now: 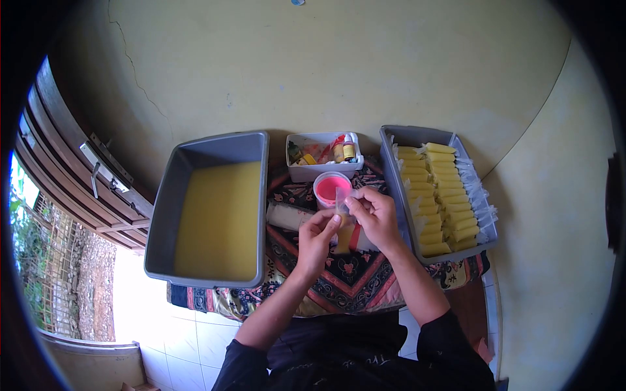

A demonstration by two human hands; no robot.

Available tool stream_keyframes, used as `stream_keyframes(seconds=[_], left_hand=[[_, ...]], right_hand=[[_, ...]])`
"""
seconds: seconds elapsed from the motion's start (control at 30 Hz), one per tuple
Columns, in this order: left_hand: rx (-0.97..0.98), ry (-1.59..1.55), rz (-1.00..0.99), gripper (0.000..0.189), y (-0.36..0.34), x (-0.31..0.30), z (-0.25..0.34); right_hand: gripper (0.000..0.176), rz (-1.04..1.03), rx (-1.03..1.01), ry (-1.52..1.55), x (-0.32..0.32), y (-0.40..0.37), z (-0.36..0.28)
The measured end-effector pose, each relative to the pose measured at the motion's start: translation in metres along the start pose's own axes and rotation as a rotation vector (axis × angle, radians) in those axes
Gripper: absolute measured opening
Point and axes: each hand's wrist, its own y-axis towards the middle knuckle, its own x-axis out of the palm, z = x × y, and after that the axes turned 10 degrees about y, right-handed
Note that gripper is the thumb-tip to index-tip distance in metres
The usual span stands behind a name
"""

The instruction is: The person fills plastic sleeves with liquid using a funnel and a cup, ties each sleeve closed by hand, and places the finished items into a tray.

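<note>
My left hand point(315, 240) and my right hand point(376, 216) meet over the middle of the table, both closed in a pinch. Between them is the clear upper end of a narrow plastic bag point(341, 196). Its lower part hangs below my fingers and looks filled with yellow liquid. Just beyond my hands stands a clear tub point(324, 184) with bright pink inside. Under my wrists lies a pale, long object point(287, 215) with a red band near its right side, partly hidden by my hands.
At left, a large grey tub point(266, 195) holds yellow liquid. A grey tub point(389, 189) at right holds rows of filled yellow bags point(440, 173). Behind, a white box point(313, 173) contains small bottles point(349, 151). A patterned cloth point(345, 280) covers the table against the wall.
</note>
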Motion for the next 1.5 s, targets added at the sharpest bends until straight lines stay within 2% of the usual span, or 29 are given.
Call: stream_keyframes(seconds=[0.07, 0.13, 0.2, 0.4, 0.47, 0.5, 0.53, 0.6, 0.67, 0.73, 0.93, 1.13, 1.27, 1.5], left_hand=[[0.221, 0.065, 0.035, 0.019, 0.002, 0.002, 0.012], [0.245, 0.058, 0.016, 0.017, 0.006, 0.000, 0.022], [0.333, 0.177, 0.043, 0.014, 0.007, 0.001, 0.034], [0.352, 0.043, 0.006, 0.017, 0.012, -0.007, 0.039], [0.279, -0.093, -0.179, 0.020, 0.020, -0.014, 0.030], [0.256, -0.105, -0.254, 0.024, 0.021, -0.014, 0.033], [0.258, -0.104, -0.256, 0.024, 0.020, -0.012, 0.036], [0.168, -0.204, -0.503, 0.028, 0.018, -0.006, 0.044], [0.188, -0.193, -0.538, 0.033, 0.023, -0.004, 0.040], [0.185, -0.234, -0.690, 0.037, 0.022, 0.001, 0.044], [0.228, -0.158, -0.799, 0.042, 0.022, 0.003, 0.042], [0.188, -0.037, -0.747, 0.030, 0.021, 0.001, 0.046], [0.205, 0.012, -0.670, 0.030, 0.018, -0.001, 0.042], [0.221, 0.066, -0.574, 0.031, 0.002, 0.000, 0.035]], right_hand=[[0.012, -0.062, -0.150, -0.055, 0.002, -0.001, -0.009], [0.011, -0.091, -0.176, -0.104, 0.000, 0.000, -0.022], [0.011, -0.121, -0.205, -0.156, 0.000, 0.002, -0.036], [0.010, -0.193, -0.147, -0.149, -0.004, 0.007, -0.072], [0.014, -0.220, -0.014, -0.005, -0.003, 0.009, -0.081], [0.014, -0.218, -0.018, -0.007, -0.003, 0.009, -0.086], [0.013, -0.242, 0.010, 0.028, -0.003, 0.009, -0.091], [0.013, -0.266, 0.036, 0.063, -0.003, 0.009, -0.095], [0.012, -0.309, 0.048, 0.099, -0.005, 0.009, -0.097], [0.013, -0.319, 0.035, 0.133, -0.003, 0.006, -0.098], [0.013, -0.367, 0.081, 0.184, -0.004, 0.001, -0.102], [0.011, -0.349, 0.110, 0.168, -0.003, 0.000, -0.096], [0.009, -0.285, 0.010, 0.130, -0.004, 0.001, -0.087], [0.009, -0.185, 0.079, 0.179, -0.010, -0.001, -0.083]])
